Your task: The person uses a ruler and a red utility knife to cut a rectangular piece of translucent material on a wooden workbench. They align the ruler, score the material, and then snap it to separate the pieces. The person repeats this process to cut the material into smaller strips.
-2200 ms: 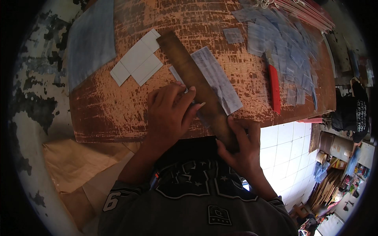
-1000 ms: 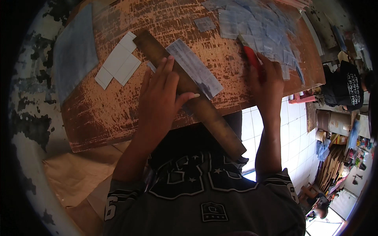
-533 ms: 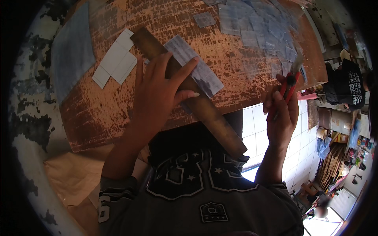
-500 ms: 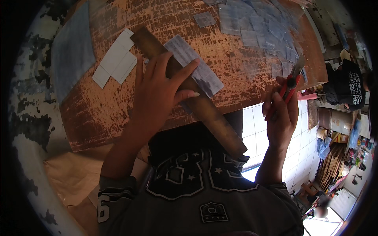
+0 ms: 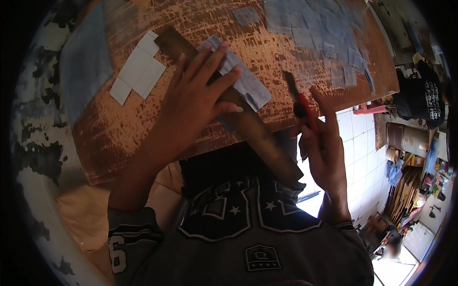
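My left hand (image 5: 202, 88) lies with fingers spread over a long brown straightedge (image 5: 265, 143), its fingertips reaching onto a bluish-grey strip of sheet material (image 5: 255, 93). The straightedge slants across the table and covers part of the strip; its lower end sticks out past the table edge towards my body. Gripped in my right hand (image 5: 324, 150) is a red utility knife (image 5: 307, 112). Its dark blade points up and away, right of the strip and apart from it. To the left of the straightedge lies a white cut card shape with drawn lines (image 5: 140, 71).
Many cut bluish-grey pieces (image 5: 315, 28) overlap at the table's far right, with one loose square (image 5: 246, 16) beside them. A larger blue-grey sheet (image 5: 86, 62) covers the left side of the worn brown table (image 5: 109, 148). Brown paper (image 5: 81, 205) lies below left.
My right hand has swung left with the knife, from the table's right edge towards the straightedge. The fingers of my left hand have shifted slightly farther up over the strip.
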Motion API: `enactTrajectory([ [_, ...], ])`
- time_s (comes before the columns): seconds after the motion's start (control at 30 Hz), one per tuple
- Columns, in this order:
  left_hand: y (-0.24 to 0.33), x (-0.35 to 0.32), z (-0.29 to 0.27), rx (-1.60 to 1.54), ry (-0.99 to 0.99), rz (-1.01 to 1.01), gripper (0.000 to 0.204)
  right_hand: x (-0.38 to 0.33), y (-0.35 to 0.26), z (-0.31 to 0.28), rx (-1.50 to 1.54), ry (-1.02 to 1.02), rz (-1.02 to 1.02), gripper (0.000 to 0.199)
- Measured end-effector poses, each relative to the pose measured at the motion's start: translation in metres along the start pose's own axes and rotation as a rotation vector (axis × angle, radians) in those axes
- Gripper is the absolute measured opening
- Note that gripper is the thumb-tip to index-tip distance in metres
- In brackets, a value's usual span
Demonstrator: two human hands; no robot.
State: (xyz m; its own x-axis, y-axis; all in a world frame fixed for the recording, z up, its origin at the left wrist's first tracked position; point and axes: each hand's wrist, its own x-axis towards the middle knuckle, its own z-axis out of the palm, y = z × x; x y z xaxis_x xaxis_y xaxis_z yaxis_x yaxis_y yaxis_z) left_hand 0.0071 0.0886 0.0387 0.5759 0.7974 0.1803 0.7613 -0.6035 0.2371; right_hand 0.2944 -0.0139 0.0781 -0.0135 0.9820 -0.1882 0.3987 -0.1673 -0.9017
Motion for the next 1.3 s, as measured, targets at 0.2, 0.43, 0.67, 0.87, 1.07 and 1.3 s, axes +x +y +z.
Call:
enactTrajectory([
  [0.2,-0.005,0.001,0.005,-0.085,-0.081,-0.01,0.077,0.006,-0.006,0.007,-0.158,-0.013,-0.162,0.059],
  [0.43,-0.006,0.002,0.006,-0.064,-0.109,-0.012,0.08,0.008,0.007,0.011,-0.178,0.053,-0.181,0.058],
  [0.67,-0.004,0.004,0.001,-0.044,-0.138,-0.028,0.078,0.009,0.014,0.005,-0.222,0.066,-0.168,0.061],
  [0.87,-0.004,0.006,0.0,-0.076,-0.167,-0.049,0.086,0.01,0.016,0.0,-0.198,0.067,-0.113,0.063],
  [1.07,-0.002,0.007,-0.002,-0.094,-0.167,-0.051,0.084,0.013,0.021,-0.001,-0.201,0.086,-0.17,0.064],
  [1.3,-0.005,0.006,-0.003,-0.037,-0.195,-0.013,0.086,0.014,0.009,0.008,-0.105,-0.034,-0.192,0.062],
])
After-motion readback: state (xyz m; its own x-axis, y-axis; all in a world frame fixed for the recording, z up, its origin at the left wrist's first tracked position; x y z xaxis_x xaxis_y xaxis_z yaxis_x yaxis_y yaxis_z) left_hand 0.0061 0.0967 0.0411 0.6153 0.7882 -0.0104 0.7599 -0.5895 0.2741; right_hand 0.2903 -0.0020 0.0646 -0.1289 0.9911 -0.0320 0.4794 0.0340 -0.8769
